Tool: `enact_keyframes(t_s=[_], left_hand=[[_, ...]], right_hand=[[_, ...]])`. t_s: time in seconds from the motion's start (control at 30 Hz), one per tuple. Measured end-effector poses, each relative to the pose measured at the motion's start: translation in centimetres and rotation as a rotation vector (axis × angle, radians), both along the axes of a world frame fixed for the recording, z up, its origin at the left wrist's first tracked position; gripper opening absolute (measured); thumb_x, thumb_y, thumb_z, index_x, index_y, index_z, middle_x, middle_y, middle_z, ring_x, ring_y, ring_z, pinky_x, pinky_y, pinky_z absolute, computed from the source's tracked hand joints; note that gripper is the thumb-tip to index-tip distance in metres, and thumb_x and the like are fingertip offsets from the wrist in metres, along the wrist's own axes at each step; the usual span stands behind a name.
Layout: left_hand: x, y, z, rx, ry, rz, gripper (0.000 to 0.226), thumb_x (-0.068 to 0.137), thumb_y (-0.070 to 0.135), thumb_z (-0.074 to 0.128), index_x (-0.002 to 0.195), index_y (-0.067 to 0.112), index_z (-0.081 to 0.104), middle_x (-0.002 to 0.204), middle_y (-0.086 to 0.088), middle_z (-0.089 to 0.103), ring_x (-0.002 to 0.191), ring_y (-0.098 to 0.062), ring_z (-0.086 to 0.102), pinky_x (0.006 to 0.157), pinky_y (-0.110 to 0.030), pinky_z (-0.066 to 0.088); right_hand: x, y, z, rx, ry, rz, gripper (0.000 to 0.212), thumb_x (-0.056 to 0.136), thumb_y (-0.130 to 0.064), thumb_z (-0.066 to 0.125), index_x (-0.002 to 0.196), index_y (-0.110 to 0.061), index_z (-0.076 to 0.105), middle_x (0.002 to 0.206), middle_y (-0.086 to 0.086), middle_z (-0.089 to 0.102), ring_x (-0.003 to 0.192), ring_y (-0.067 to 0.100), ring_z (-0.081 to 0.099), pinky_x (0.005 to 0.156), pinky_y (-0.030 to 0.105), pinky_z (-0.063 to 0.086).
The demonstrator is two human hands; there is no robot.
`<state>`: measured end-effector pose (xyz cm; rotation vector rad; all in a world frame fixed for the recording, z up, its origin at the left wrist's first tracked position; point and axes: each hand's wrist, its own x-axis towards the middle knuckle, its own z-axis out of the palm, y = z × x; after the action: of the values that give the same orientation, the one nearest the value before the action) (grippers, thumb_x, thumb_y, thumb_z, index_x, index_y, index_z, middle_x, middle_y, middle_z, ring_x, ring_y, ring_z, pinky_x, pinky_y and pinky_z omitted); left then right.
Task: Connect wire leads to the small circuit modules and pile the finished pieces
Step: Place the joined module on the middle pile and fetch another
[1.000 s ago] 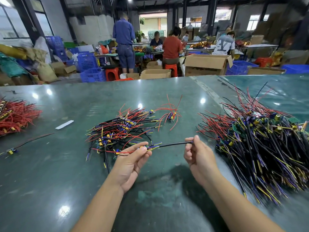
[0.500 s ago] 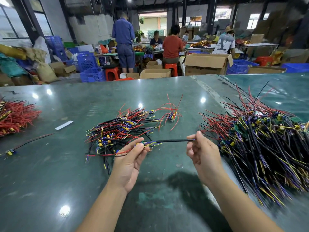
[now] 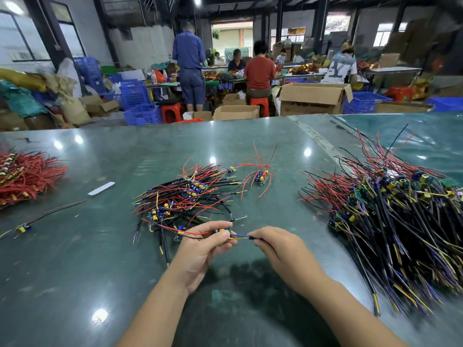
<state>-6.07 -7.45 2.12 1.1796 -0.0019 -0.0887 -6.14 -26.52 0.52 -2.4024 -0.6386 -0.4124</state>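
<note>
My left hand (image 3: 203, 249) pinches a small circuit module (image 3: 223, 231) with red and black leads trailing left. My right hand (image 3: 278, 246) pinches the black-sleeved lead (image 3: 243, 237) whose yellow and blue wires meet the module. Both hands hover just above the green table (image 3: 75, 271), a short gap between them. Behind them lies a pile of wired modules (image 3: 183, 196). A large heap of modules with black, red, yellow and purple wires (image 3: 390, 216) spreads at the right.
A few modules with red leads (image 3: 260, 175) lie behind the middle pile. A red-wire heap (image 3: 22, 176) sits at the left edge, a single wired module (image 3: 23, 227) and a white strip (image 3: 101, 188) nearby. People work at tables beyond, among boxes and blue crates.
My right hand has slid left along the black lead toward my left hand, closing the gap. The stretched lead between them has shortened to a small yellow and blue section.
</note>
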Motion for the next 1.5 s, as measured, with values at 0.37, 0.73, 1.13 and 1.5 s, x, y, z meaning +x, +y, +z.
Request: enact_keyframes(t_s=[0.37, 0.73, 1.13, 1.5], left_hand=[[0.0, 0.6, 0.0, 0.044, -0.034, -0.064, 0.017, 0.078, -0.008, 0.060, 0.084, 0.003, 0.072, 0.075, -0.016, 0.069, 0.064, -0.020, 0.069, 0.061, -0.021, 0.055], [-0.6, 0.1, -0.1, 0.235, -0.133, -0.181, 0.017, 0.071, 0.010, 0.067, 0.085, 0.017, 0.076, 0.076, -0.010, 0.069, 0.071, -0.018, 0.067, 0.070, -0.027, 0.056], [-0.4, 0.4, -0.4, 0.170, -0.116, -0.204, 0.023, 0.066, 0.006, 0.079, 0.088, 0.012, 0.075, 0.078, -0.012, 0.069, 0.068, -0.018, 0.066, 0.065, -0.022, 0.055], [0.4, 0.7, 0.0, -0.058, -0.073, -0.046, 0.047, 0.076, 0.025, 0.058, 0.123, 0.018, 0.056, 0.110, -0.012, 0.070, 0.081, -0.017, 0.070, 0.065, -0.024, 0.057]], right_hand=[[-0.5, 0.4, 0.1, 0.152, 0.029, 0.016, 0.010, 0.091, -0.022, 0.061, 0.099, -0.023, 0.066, 0.088, -0.016, 0.064, 0.080, 0.005, 0.058, 0.073, 0.020, 0.046], [-1.1, 0.8, 1.4, 0.341, 0.289, 0.042, 0.023, 0.091, -0.016, 0.058, 0.068, -0.016, 0.059, 0.055, -0.009, 0.044, 0.052, 0.003, 0.036, 0.053, 0.020, 0.029], [-0.9, 1.3, 1.2, 0.512, 0.431, 0.133, 0.019, 0.085, -0.033, 0.052, 0.071, -0.022, 0.060, 0.060, -0.003, 0.041, 0.058, 0.009, 0.034, 0.054, 0.025, 0.026], [-0.1, -5.6, 9.3, 0.837, -0.118, -0.343, 0.023, 0.092, -0.019, 0.059, 0.069, -0.016, 0.063, 0.051, -0.013, 0.048, 0.050, 0.001, 0.039, 0.050, 0.016, 0.036]])
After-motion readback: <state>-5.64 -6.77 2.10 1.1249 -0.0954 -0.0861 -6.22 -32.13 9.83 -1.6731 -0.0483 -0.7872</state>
